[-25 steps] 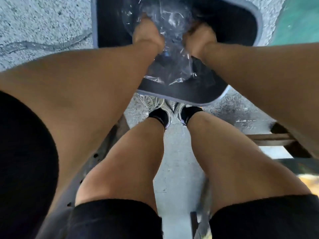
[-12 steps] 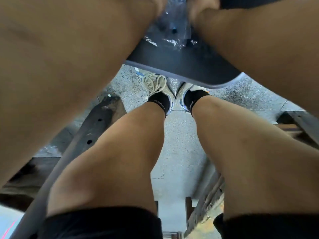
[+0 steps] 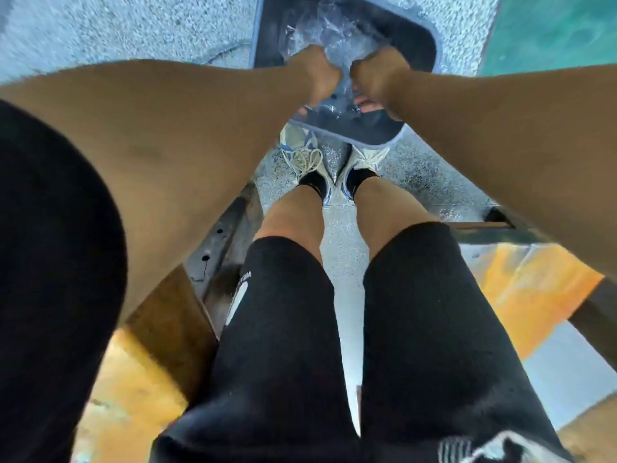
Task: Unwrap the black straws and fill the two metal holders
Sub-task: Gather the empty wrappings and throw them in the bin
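Both my arms reach down over a dark bin (image 3: 422,38) with a pale rim on the floor. My left hand (image 3: 315,76) and my right hand (image 3: 375,75) are fisted close together, each gripping crumpled clear plastic wrap (image 3: 329,31) that bulges above and between them inside the bin. No black straws and no metal holders are in view.
My legs in black shorts and my pale sneakers (image 3: 305,160) stand on speckled grey floor just in front of the bin. A dark metal frame (image 3: 220,242) runs at the left, orange-and-wood surfaces (image 3: 521,285) at both sides, and a teal floor patch (image 3: 551,31) at the upper right.
The view dipped toward my legs and has swung back up over the bin. Both hands still clutch the plastic wrap and now sit closer together.
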